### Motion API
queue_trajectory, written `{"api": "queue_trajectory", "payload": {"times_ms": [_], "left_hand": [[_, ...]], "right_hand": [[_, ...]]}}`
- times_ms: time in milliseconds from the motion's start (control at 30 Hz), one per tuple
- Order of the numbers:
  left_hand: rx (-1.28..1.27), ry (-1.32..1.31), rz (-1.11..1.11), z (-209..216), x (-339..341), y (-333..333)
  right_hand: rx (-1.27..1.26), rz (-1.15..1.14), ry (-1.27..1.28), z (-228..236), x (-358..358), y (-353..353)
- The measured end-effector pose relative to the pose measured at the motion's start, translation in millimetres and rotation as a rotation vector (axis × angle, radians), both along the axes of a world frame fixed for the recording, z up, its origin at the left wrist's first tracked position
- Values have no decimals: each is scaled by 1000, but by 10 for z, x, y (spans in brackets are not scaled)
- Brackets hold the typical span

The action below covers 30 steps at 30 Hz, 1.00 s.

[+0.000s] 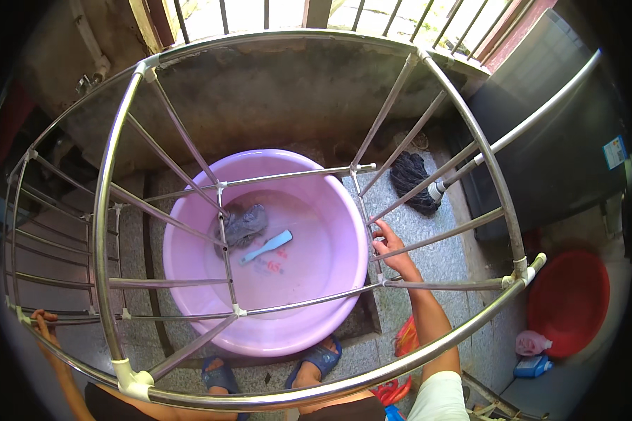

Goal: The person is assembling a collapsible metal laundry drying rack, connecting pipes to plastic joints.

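Observation:
A rack frame of shiny metal tubes with white plastic joints spans most of the view, tilted over a large purple basin. At the far left, my left hand is closed round a tube by one corner. My right hand, just right of the basin, has its fingers bent round a thin upright at the frame's lower end; its fingertips are partly hidden. Inside the basin, in shallow water, lie a wet grey cloth and a light blue brush, its bristles not showing.
A black mop rests by the wall at right, before a dark grey cabinet-like panel. A red basin, a pink item and a blue bottle sit farther right. My slippered feet stand by the purple basin.

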<state>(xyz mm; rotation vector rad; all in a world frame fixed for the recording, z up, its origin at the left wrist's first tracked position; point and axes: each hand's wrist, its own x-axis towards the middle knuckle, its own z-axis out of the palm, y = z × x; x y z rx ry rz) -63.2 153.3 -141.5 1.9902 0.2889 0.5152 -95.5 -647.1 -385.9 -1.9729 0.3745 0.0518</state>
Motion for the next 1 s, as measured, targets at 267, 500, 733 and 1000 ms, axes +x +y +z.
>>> {"api": "queue_trajectory", "payload": {"times_ms": [267,500,733,1000], "left_hand": [[38,27,3,-126,-73,453],[27,-2,-25,178,-75,-388],[1,10,-38,141,-96,-361],[-17,29,-32,133,-94,-472]], "right_hand": [[295,-317,-105,-103,-233,0],[205,-664,-381,317,-1499,1004],[642,-157,-108,297,-214,2421],[163,67,-110,-205,828,3203]]}}
